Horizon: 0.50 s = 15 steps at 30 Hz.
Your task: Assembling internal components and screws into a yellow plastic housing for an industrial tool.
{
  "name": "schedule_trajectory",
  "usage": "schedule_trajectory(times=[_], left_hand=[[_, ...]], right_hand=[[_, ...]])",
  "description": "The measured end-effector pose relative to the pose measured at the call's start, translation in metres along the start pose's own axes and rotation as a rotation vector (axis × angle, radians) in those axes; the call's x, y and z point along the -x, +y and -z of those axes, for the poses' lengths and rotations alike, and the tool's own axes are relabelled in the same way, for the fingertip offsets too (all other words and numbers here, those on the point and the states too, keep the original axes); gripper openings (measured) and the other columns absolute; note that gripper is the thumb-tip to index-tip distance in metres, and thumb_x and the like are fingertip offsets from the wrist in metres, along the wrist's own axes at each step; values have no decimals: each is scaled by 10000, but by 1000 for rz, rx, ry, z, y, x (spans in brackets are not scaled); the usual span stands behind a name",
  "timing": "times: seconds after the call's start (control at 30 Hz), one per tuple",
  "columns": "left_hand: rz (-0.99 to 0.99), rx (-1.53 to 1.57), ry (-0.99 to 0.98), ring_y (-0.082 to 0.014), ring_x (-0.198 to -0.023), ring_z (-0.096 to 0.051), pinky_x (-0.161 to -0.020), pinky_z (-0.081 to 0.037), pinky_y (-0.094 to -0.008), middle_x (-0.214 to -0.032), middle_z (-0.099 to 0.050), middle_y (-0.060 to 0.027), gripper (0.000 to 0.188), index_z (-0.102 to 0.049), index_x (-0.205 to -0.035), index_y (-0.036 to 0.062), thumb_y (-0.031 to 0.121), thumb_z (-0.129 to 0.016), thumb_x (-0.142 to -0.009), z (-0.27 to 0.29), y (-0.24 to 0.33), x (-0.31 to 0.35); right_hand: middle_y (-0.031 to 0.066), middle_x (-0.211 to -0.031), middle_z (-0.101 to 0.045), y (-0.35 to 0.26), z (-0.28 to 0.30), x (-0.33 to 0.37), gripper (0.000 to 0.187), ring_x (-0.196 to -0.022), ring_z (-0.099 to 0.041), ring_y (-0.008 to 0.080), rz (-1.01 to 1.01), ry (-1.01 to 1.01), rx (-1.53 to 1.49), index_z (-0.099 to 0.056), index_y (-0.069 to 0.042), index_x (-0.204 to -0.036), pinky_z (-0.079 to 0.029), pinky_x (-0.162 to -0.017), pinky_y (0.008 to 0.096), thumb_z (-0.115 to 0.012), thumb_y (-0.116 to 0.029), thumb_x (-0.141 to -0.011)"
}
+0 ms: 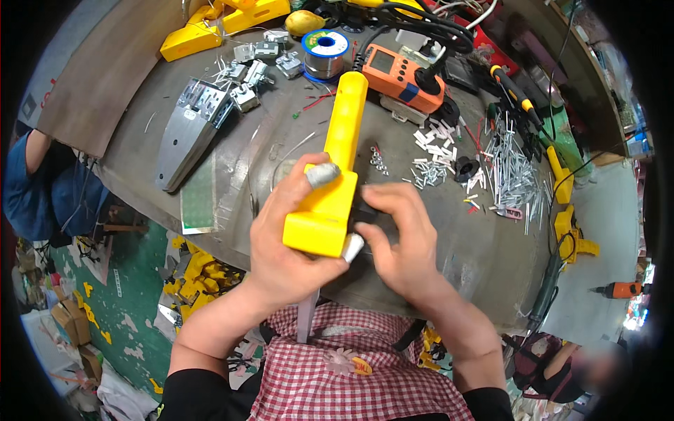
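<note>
A yellow plastic tool housing (324,196) with a long straight handle and a wider block at its near end is held over the bench. My left hand (277,242) wraps around the wide end, with light grey tape on two fingers. Close against the housing's right side is my right hand (406,249), its thumb and forefinger curled around a small dark part (362,210). The fingers and the housing hide most of that part, so its kind does not show.
The bench (281,119) carries a grey metal tool casing (193,130), small metal switch-like units (246,74), a solder spool (325,57) and an orange meter (400,77). Screws (516,168) lie in a heap at right, near white sleeves (439,137). Yellow parts (200,277) are piled below. Another person (554,368) sits lower right.
</note>
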<state>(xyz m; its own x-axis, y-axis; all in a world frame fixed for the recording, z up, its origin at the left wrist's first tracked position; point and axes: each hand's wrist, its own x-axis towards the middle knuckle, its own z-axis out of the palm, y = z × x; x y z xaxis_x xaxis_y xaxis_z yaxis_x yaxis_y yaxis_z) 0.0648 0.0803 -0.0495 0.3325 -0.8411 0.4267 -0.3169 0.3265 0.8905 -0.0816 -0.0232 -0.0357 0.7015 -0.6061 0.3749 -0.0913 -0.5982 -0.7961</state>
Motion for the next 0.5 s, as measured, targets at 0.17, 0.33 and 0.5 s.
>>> schedule_trajectory(times=[0.17,0.33,0.5], left_hand=[[-37,131,100,-281,-1129,-531,-941,-428,-354,-1312,-444,-189,720,-441,-1277,45,29,-714,-610,-9,-6,-5],[52,50,67,-263,-1152,-508,-954,-423,-356,-1298,-433,-166,705,-429,-1280,41,6,-689,-626,-11,-1,-4],[123,161,55,-237,-1171,-484,-971,-411,-351,-1318,-425,-141,687,-395,-1297,27,42,-722,-692,-9,5,-6]], right_hand=[[175,-1023,-550,24,0,-8,376,-893,-593,328,408,-6,161,-537,10,-1074,-513,-728,360,-689,-12,-731],[171,-1018,-549,2,14,-13,329,-878,-599,285,-422,-252,-323,-508,-26,-1069,-502,-683,326,-665,-154,-809],[96,-901,-523,31,11,-11,237,-833,-559,256,496,-91,300,-491,-56,-1002,-469,-730,353,-572,-129,-792]])
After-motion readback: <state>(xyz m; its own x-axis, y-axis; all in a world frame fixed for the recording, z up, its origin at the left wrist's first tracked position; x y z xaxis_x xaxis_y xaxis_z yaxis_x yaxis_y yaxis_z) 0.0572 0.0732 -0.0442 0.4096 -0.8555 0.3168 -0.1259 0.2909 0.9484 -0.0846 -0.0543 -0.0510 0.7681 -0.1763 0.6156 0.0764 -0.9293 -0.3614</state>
